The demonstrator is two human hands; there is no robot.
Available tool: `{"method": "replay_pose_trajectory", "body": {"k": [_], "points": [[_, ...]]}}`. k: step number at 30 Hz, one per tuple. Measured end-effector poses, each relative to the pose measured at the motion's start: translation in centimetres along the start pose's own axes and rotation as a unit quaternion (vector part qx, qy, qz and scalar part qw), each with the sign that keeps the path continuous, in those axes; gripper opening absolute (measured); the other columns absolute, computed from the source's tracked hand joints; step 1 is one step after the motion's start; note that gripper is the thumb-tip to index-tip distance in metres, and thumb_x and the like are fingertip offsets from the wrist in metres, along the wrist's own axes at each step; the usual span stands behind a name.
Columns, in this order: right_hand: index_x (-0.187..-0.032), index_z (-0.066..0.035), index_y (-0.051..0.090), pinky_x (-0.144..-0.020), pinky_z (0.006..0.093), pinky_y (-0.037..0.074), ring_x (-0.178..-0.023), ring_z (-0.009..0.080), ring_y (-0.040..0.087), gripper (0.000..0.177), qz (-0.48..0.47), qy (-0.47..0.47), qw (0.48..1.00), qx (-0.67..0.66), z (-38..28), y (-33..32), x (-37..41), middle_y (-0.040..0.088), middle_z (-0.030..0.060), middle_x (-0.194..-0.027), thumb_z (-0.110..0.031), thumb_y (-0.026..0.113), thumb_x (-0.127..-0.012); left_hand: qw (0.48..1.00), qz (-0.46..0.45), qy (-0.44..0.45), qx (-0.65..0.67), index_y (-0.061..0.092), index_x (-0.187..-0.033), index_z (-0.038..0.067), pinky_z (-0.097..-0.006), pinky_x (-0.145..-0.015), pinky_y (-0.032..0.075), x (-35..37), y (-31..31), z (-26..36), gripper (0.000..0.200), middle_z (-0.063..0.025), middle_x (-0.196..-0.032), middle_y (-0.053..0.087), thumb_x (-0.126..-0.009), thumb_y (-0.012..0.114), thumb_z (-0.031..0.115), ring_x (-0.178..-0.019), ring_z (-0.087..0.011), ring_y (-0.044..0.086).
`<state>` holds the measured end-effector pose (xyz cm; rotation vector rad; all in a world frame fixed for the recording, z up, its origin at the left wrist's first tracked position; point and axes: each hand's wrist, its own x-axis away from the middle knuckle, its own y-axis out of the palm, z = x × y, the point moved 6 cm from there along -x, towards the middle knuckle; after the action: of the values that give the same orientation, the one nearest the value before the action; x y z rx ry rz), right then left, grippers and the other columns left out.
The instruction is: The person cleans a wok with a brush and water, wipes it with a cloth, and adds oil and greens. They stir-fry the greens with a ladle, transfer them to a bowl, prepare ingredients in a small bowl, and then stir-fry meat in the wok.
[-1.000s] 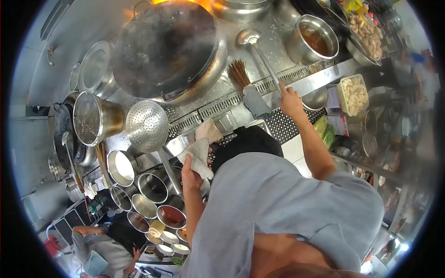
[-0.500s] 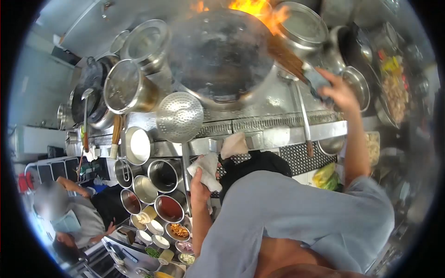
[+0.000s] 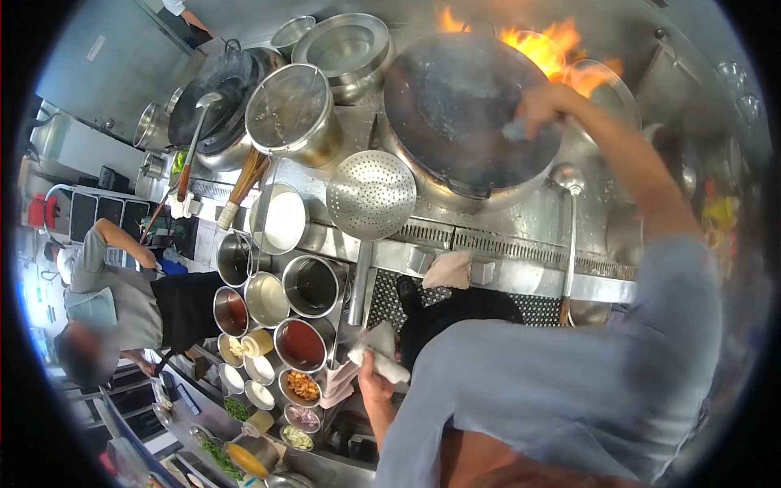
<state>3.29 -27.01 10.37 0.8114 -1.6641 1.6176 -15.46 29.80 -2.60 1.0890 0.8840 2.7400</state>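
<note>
My left hand [image 3: 376, 384] is closed around a folded white cloth [image 3: 381, 351], in front of my body near the stove's front edge. My right hand [image 3: 543, 110] is closed over the right side of a large dark wok [image 3: 455, 106]. It grips a wok brush [image 3: 514, 130], of which only a blurred grey-blue part shows; the bristles cannot be made out against the wok. Smoke hangs over the wok, and flames [image 3: 543, 50] rise behind its far right rim. A perforated skimmer [image 3: 372, 193] lies left of the wok, and a ladle [image 3: 569, 183] lies to its right.
Steel pots of sauce [image 3: 303, 345] and bowls of ingredients [image 3: 301, 387] crowd the left side. A strainer pot [image 3: 293, 110] and a second wok [image 3: 213, 106] stand further back. Another person [image 3: 122, 297] is at the far left. A cloth [image 3: 447, 270] hangs on the stove's front rail.
My right hand has swung left with the wok brush, from beside the wok to over it. The view has shifted right, and the cloth stays in my left hand.
</note>
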Motion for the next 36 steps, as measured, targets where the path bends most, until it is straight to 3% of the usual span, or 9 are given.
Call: {"method": "replay_pose_trajectory", "body": {"k": [3, 5, 11, 15, 18, 22, 26, 32, 36], "points": [[-0.126, -0.014, 0.057, -0.055, 0.0359, 0.056, -0.074, 0.0266, 0.067, 0.061, 0.184, 0.106, 0.920, -0.331, -2.6, 0.0, -3.4, 0.068, 0.0146, -0.095, -0.031, 0.072, -0.070, 1.000, -0.018, 0.011, 0.015, 0.032, -0.139, 0.011, -0.0398, -0.072, 0.052, -1.8, 1.1, -0.5, 0.064, -0.0192, -0.125, 0.052, -0.088, 0.057, 0.041, -0.104, -0.0325, 0.058], [-0.131, -0.016, 0.052, -0.051, 0.0368, 0.056, -0.066, 0.0264, 0.067, 0.063, 0.345, 0.045, 0.896, -0.276, -8.8, 1.0, -1.1, 0.068, 0.0157, -0.090, -0.031, 0.070, -0.072, 0.999, -0.014, -0.027, 0.011, 0.033, -0.138, 0.009, -0.0404, -0.073, 0.052, -2.3, 0.9, -1.1, 0.064, -0.0204, -0.121, 0.054, -0.089, 0.054, 0.045, -0.103, -0.0320, 0.058], [-0.137, -0.023, 0.045, -0.051, 0.0387, 0.055, -0.067, 0.0292, 0.067, 0.067, 0.478, 0.105, 0.721, -0.491, -3.7, 0.2, -10.0, 0.068, 0.0187, -0.093, -0.035, 0.067, -0.075, 0.995, -0.062, -0.082, 0.006, 0.035, -0.136, 0.003, -0.0402, -0.060, 0.054, -2.5, 3.5, -1.2, 0.079, -0.0217, -0.114, 0.057, -0.087, 0.045, 0.064, -0.077, -0.0307, 0.063], [-0.137, -0.023, 0.045, -0.060, 0.0428, 0.056, -0.081, 0.0328, 0.068, 0.066, 0.484, 0.041, 0.786, -0.382, -5.3, 0.6, -10.3, 0.065, 0.0195, -0.109, -0.039, 0.065, -0.076, 0.996, -0.045, -0.022, -0.071, 0.035, -0.136, 0.004, -0.0361, -0.062, 0.054, -3.1, 4.9, 1.0, 0.081, -0.0206, -0.111, 0.059, -0.085, 0.047, 0.065, -0.079, -0.0284, 0.062], [-0.135, -0.017, 0.047, -0.060, 0.0398, 0.056, -0.086, 0.0285, 0.068, 0.068, 0.486, 0.175, 0.644, -0.564, -0.7, -1.5, -9.9, 0.065, 0.0180, -0.111, -0.039, 0.068, -0.075, 0.996, -0.044, -0.030, -0.065, 0.037, -0.134, 0.004, -0.0335, -0.062, 0.052, -3.3, 5.2, 0.8, 0.079, -0.0209, -0.112, 0.059, -0.084, 0.048, 0.065, -0.083, -0.0281, 0.062], [-0.129, -0.016, 0.056, -0.078, 0.0361, 0.051, -0.086, 0.0252, 0.066, 0.062, 0.375, -0.088, 0.818, -0.428, -9.7, -0.9, -5.3, 0.068, 0.0128, -0.104, -0.039, 0.068, -0.073, 0.997, -0.035, -0.059, -0.040, 0.037, -0.134, 0.006, -0.0344, -0.059, 0.053, -4.4, 4.6, 0.4, 0.078, -0.0181, -0.112, 0.060, -0.086, 0.040, 0.067, -0.079, -0.0275, 0.063], [-0.132, -0.020, 0.053, -0.092, 0.0360, 0.046, -0.108, 0.0279, 0.059, 0.071, 0.057, -0.032, 0.983, -0.172, -3.4, 3.7, 4.6, 0.059, 0.0125, -0.124, -0.050, 0.071, -0.070, 0.990, -0.057, -0.083, -0.095, 0.037, -0.135, 0.008, -0.0373, -0.048, 0.052, -4.2, 5.7, 1.7, 0.082, -0.0165, -0.110, 0.061, -0.085, 0.033, 0.073, -0.066, -0.0256, 0.063], [-0.127, -0.022, 0.058, -0.076, 0.0308, 0.053, -0.098, 0.0235, 0.063, 0.066, -0.020, 0.073, 0.976, -0.206, -3.0, -2.0, 1.7, 0.064, 0.0086, -0.117, -0.034, 0.078, -0.066, 0.975, -0.179, -0.080, -0.105, 0.030, -0.139, 0.006, -0.0480, -0.096, 0.043, -13.6, 18.4, 0.6, 0.073, -0.0148, -0.133, 0.044, -0.092, 0.039, 0.061, -0.119, -0.0286, 0.047], [-0.128, -0.020, 0.058, -0.065, 0.0345, 0.054, -0.091, 0.0229, 0.063, 0.068, 0.009, -0.043, 0.988, -0.148, -1.7, -1.3, 1.2, 0.067, 0.0082, -0.105, -0.031, 0.079, -0.064, 0.966, -0.152, -0.093, -0.188, 0.037, -0.127, 0.002, -0.0493, -0.068, 0.055, -18.0, 26.9, -0.8, 0.065, -0.0135, -0.115, 0.054, -0.091, 0.049, 0.055, -0.093, -0.0279, 0.061]]}}
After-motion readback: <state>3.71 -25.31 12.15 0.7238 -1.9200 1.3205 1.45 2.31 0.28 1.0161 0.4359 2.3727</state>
